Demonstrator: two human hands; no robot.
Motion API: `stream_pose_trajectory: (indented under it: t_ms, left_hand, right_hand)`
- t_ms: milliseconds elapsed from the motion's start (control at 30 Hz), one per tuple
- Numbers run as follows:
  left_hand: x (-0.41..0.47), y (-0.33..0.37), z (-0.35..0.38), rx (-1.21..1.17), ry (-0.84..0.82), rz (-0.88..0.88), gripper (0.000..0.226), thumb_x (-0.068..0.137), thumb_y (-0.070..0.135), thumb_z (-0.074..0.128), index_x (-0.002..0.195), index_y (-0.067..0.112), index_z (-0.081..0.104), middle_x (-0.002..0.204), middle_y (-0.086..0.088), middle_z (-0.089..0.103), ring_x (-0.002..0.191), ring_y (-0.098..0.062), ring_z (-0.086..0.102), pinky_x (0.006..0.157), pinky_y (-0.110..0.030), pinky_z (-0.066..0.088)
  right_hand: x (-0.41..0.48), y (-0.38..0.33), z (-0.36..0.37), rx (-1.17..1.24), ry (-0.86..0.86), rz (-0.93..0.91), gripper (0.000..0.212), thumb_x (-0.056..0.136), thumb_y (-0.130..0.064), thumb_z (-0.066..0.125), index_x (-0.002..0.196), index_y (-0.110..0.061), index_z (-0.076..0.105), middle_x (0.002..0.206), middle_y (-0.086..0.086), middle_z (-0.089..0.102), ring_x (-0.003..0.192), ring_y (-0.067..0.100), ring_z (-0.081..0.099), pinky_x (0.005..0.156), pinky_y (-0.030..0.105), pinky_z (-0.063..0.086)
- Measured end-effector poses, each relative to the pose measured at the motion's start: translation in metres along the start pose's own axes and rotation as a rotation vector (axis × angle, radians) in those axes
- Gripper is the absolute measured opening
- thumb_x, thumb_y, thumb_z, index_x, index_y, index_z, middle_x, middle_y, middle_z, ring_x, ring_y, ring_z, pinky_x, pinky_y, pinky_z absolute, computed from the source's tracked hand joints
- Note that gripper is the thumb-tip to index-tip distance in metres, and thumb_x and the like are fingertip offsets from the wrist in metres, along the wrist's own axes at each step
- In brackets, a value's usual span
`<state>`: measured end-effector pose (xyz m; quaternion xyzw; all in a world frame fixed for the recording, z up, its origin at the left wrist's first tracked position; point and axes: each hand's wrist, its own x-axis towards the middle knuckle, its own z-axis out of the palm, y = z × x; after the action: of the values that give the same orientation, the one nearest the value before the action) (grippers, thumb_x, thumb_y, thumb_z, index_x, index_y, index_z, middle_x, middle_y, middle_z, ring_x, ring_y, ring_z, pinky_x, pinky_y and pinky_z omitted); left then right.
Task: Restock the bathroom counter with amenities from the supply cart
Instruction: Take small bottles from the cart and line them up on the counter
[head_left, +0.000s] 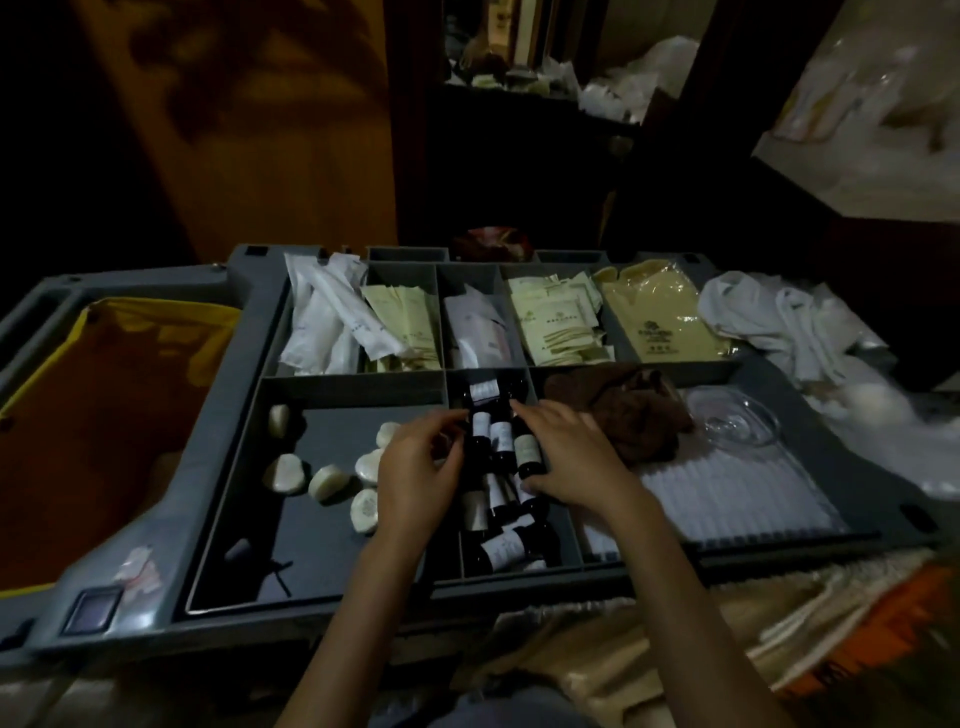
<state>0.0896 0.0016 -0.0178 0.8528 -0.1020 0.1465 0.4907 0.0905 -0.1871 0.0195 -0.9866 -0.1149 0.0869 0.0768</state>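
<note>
– Many small dark bottles (501, 441) with pale labels lie heaped in the narrow middle compartment on the near side of the cart tray (249, 332). Where are the hands?
– Both are over that heap. The left hand (421, 467) reaches in from the left, fingers curled at the bottle tops. Whether it pinches one, I cannot tell.
– And the right hand (571, 457)?
– It rests on the bottles from the right, thumb and forefinger spread wide with a bottle between them.
– What lies around?
– Round pale soaps (327, 480) are scattered in the big compartment to the left. A brown cloth (623, 415) lies just right of the bottles, with a clear glass dish (732, 423) beside it. Packets (556, 327) in white and cream fill the far row. A yellow bag (171, 317) sits at the left, and white cloths (769, 322) are piled at the far right.
</note>
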Motion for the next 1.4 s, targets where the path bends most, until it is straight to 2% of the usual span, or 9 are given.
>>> stream_pose_trajectory:
  t_ms: [233,367,500,633,833,1000,1133,1267,1400]
  left_hand:
    - [0.000,-0.001,-0.002,-0.050,0.013,-0.004,0.023,0.088,0.013,0.062,0.107,0.023,0.070,0.094,0.009,0.068,0.080,0.000,0.059,0.070,-0.021,0.052]
    - [0.003,0.003,-0.001,-0.128,0.018,-0.063,0.022,0.086,0.014,0.065,0.105,0.022,0.071,0.089,0.015,0.068,0.082,0.005,0.060,0.068,-0.007,0.045]
    - [0.005,0.005,-0.001,-0.326,-0.011,-0.175,0.020,0.087,0.016,0.068,0.106,0.019,0.073,0.090,0.008,0.073,0.082,-0.005,0.066,0.071,-0.016,0.051]
    - [0.005,0.015,-0.006,-0.566,-0.090,-0.288,0.017,0.089,0.012,0.066,0.105,0.015,0.071,0.090,0.006,0.073,0.086,-0.004,0.069,0.071,-0.014,0.051]
    - [0.005,0.020,-0.012,-0.714,-0.187,-0.403,0.022,0.087,0.012,0.066,0.109,0.010,0.070,0.091,0.003,0.075,0.087,-0.006,0.070,0.067,-0.017,0.053]
    - [0.005,0.021,-0.014,-0.739,-0.234,-0.466,0.023,0.086,0.013,0.068,0.108,0.009,0.070,0.092,-0.003,0.075,0.083,-0.008,0.070,0.063,-0.017,0.052]
    - [0.008,0.016,-0.014,-0.785,-0.117,-0.564,0.014,0.086,0.013,0.067,0.099,0.011,0.071,0.081,0.000,0.075,0.079,-0.010,0.071,0.065,-0.021,0.056]
    - [0.009,0.012,-0.013,-0.781,-0.022,-0.607,0.013,0.085,0.015,0.069,0.098,0.013,0.071,0.088,-0.004,0.075,0.084,-0.016,0.071,0.071,-0.025,0.057]
    - [0.009,0.012,-0.013,-0.770,-0.023,-0.608,0.015,0.085,0.016,0.070,0.100,0.014,0.071,0.094,-0.007,0.074,0.088,-0.019,0.070,0.073,-0.026,0.054]
  right_hand:
    - [0.011,-0.003,-0.002,-0.041,-0.042,0.015,0.107,0.077,-0.033,0.075,0.154,-0.026,0.001,0.156,0.001,0.025,0.145,0.020,0.012,0.111,0.034,0.015]
    - [0.004,-0.006,0.002,-0.047,0.128,-0.048,0.114,0.072,-0.041,0.077,0.154,-0.032,-0.002,0.153,-0.002,0.029,0.145,0.016,0.012,0.116,0.035,0.000]
    - [-0.009,-0.022,-0.001,0.105,0.299,-0.099,0.110,0.076,-0.039,0.077,0.148,-0.040,-0.007,0.150,-0.004,0.030,0.139,0.007,0.011,0.116,0.029,-0.007]
    - [-0.019,-0.037,-0.007,0.273,0.385,-0.136,0.106,0.077,-0.030,0.078,0.141,-0.048,-0.005,0.148,-0.007,0.031,0.131,0.004,0.007,0.112,0.023,-0.001]
    - [-0.015,-0.043,-0.001,0.305,0.494,-0.169,0.106,0.075,-0.029,0.078,0.149,-0.041,0.003,0.146,-0.005,0.036,0.134,0.005,0.020,0.117,0.027,0.008]
    - [-0.012,-0.043,0.004,0.379,0.460,-0.170,0.105,0.076,-0.033,0.078,0.148,-0.049,0.002,0.152,-0.011,0.030,0.139,0.007,0.023,0.118,0.029,0.015]
    - [-0.009,-0.035,0.003,0.464,0.425,-0.120,0.102,0.076,-0.032,0.078,0.151,-0.043,0.010,0.152,-0.012,0.028,0.132,0.000,0.026,0.109,0.024,0.019]
    - [0.000,-0.011,0.007,0.226,0.345,-0.019,0.099,0.078,-0.033,0.078,0.153,-0.032,0.013,0.151,-0.005,0.030,0.138,0.017,0.029,0.111,0.030,0.021]
    - [0.009,0.002,0.006,0.056,0.244,-0.007,0.096,0.080,-0.033,0.075,0.153,-0.026,0.013,0.154,0.000,0.029,0.144,0.018,0.020,0.115,0.028,0.009]
